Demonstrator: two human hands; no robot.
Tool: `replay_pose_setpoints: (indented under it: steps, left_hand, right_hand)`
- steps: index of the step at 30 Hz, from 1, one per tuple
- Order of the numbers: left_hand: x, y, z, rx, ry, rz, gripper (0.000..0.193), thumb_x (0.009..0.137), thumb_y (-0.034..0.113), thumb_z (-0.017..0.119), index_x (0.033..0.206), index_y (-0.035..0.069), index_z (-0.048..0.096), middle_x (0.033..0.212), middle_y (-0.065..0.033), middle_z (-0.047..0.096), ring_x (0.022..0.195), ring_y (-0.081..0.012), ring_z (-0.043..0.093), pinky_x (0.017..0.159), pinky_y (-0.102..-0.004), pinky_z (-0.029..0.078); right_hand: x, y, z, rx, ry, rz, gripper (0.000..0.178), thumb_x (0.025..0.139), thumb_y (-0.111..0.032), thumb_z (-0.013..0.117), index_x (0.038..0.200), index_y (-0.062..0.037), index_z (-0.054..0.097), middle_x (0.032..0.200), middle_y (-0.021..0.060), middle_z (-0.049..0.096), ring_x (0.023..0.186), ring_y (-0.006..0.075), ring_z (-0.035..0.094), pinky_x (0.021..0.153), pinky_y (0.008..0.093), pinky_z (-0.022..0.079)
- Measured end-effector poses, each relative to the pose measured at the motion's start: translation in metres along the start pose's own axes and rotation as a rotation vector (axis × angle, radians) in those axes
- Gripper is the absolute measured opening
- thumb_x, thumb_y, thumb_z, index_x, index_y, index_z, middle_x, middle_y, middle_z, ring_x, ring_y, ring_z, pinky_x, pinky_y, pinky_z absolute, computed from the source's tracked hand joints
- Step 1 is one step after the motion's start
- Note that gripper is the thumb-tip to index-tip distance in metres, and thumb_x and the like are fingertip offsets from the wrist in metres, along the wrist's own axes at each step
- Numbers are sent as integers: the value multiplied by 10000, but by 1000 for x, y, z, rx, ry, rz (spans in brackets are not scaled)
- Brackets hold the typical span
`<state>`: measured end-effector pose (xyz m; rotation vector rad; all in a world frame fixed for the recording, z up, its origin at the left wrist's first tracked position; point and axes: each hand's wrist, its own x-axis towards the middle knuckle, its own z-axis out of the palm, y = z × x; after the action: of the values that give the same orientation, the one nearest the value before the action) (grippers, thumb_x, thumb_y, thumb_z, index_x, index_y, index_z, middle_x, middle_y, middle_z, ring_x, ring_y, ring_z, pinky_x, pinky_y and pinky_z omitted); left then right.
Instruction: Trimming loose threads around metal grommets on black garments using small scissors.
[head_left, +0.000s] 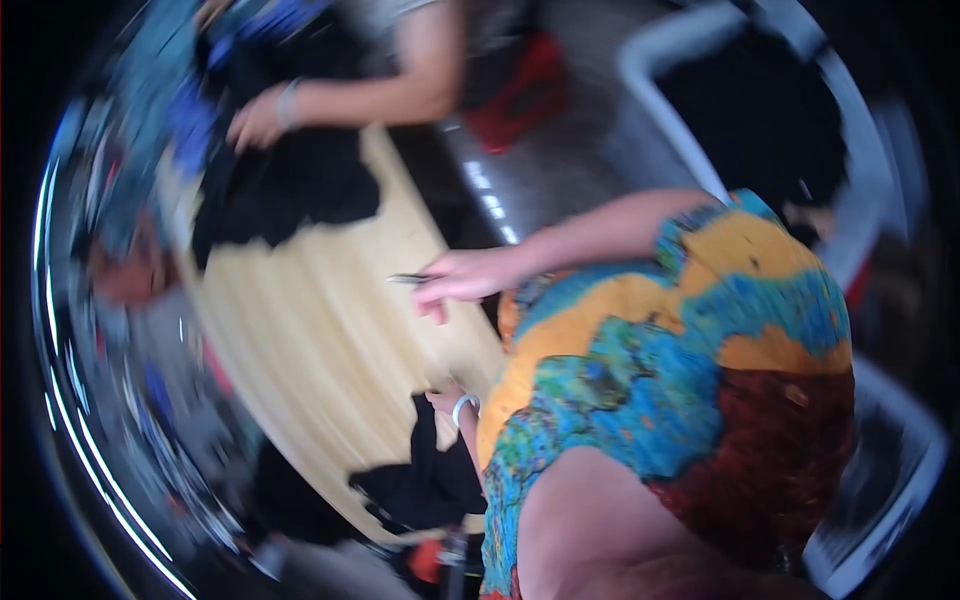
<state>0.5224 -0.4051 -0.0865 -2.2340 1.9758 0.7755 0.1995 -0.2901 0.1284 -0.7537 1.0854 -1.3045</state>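
My right hand [455,282] is closed around a thin, dark, pointed tool [408,278] whose tip sticks out past the fingers, above the pale wooden table [320,330]. The blur hides its exact kind. At the table's near edge, my left hand [447,399], with a white band on the wrist, has its fingers closed at the narrow upper end of a black cloth [425,485]. That cloth lies partly bunched on the tabletop. My colourful patterned top hides part of the left forearm.
Across the table a co-worker's hand [258,120] rests over a larger heap of black cloth [290,190]. A white-rimmed bin [670,110] of black material stands at the upper right. A red item [520,95] is on the floor. Another person [135,265] is blurred at the left.
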Motion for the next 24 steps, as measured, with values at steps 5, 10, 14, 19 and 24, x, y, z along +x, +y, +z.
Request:
replay_pose_setpoints:
  steps: [5,10,14,19,24]
  left_hand:
    - [-8,90,71,-62,-286,631,623,697,209,648,1181,-52,355,1148,-230,415,1073,-338,401,911,-369,333]
    - [-84,206,76,26,-568,866,478,741,168,625,1141,2,424,1109,-161,428,944,-238,477,819,-318,407]
    - [-101,244,102,-7,-640,1009,429,749,138,616,1125,18,445,1084,-134,434,851,-205,524,734,-290,449]
    - [-147,264,110,23,-782,1039,395,741,124,624,1093,25,474,1058,-116,434,780,-174,529,703,-271,450]
    - [-150,238,119,34,-926,898,407,738,127,629,1093,8,468,1101,-112,420,812,-164,534,717,-258,447]
  right_hand:
    - [-65,10,-48,-38,369,-112,348,835,-345,424,891,-33,566,709,33,599,519,79,469,457,225,386]
    - [-172,23,-106,-179,892,-320,199,848,-203,475,868,-28,567,778,43,604,736,89,572,670,241,446]
    - [-277,39,-148,-237,1401,-154,157,753,-189,596,800,-39,592,718,33,585,658,100,545,629,244,453]
    - [-359,138,-217,-538,1734,473,379,653,-267,650,962,-76,544,894,92,588,860,219,566,752,316,452]
    - [-342,169,-236,-675,1551,792,497,638,-301,654,1064,-111,483,996,114,526,954,268,519,789,376,432]
